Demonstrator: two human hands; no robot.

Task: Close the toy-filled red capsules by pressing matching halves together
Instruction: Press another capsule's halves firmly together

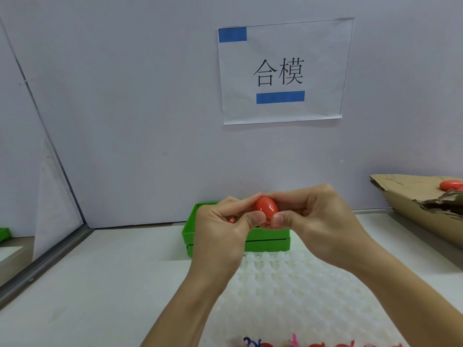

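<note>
A glossy red capsule (266, 207) is held up in front of me, above the green tray (268, 242). My left hand (223, 226) pinches its left end between thumb and fingers. My right hand (313, 219) pinches its right end the same way. The capsule's seam is hidden by my fingertips. A bit of red shows inside the tray behind my left hand. Along the bottom edge, on a white moulded holder (300, 291), lie several red capsule halves with small colourful toys (295, 343).
A torn cardboard box (411, 196) at the right holds a red capsule (451, 184). A white wall with a paper sign (280, 71) stands behind the table. A metal rail (50, 259) edges the table's left side.
</note>
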